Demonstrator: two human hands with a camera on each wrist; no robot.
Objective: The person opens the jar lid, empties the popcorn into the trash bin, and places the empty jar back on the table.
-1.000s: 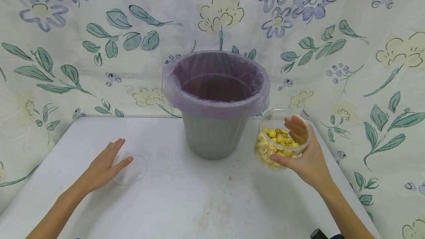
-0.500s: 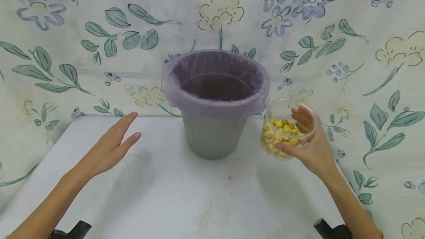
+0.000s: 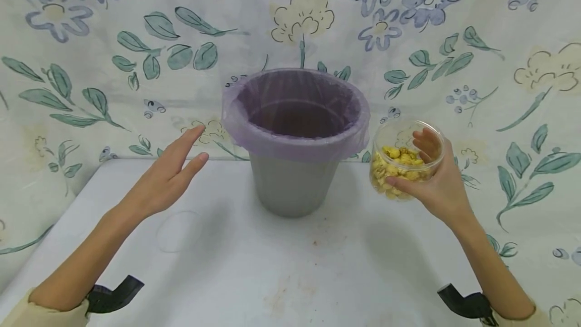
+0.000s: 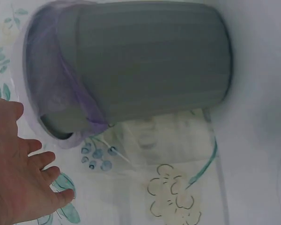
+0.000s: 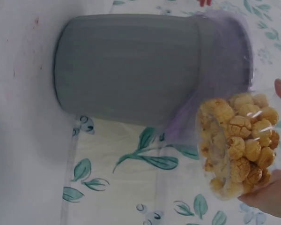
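In the head view my right hand (image 3: 442,183) grips a clear round jar (image 3: 383,138) by its side, thumb in front and fingers behind. Yellow popcorn (image 3: 398,165) fills roughly its lower half. The jar is held up in the air, right of a grey bin (image 3: 292,185) lined with a purple bag (image 3: 295,148). My left hand (image 3: 163,178) is raised on the bin's other side, fingers extended and holding nothing. The left wrist view shows that palm (image 4: 18,183) near the bin's rim. Popcorn pieces (image 5: 246,145) show through the jar in the right wrist view.
A clear round lid (image 3: 177,231) lies on the white table (image 3: 218,276), below the left hand. Reddish-brown smudges (image 3: 290,291) mark the table's front middle. Behind stands a flower-patterned cloth (image 3: 254,14). Black wrist mounts (image 3: 113,294) sit on both forearms.
My left hand has risen from beside the lid, moving up and right toward the bin. My right hand has lifted the jar higher and slightly right. The bin stays put.
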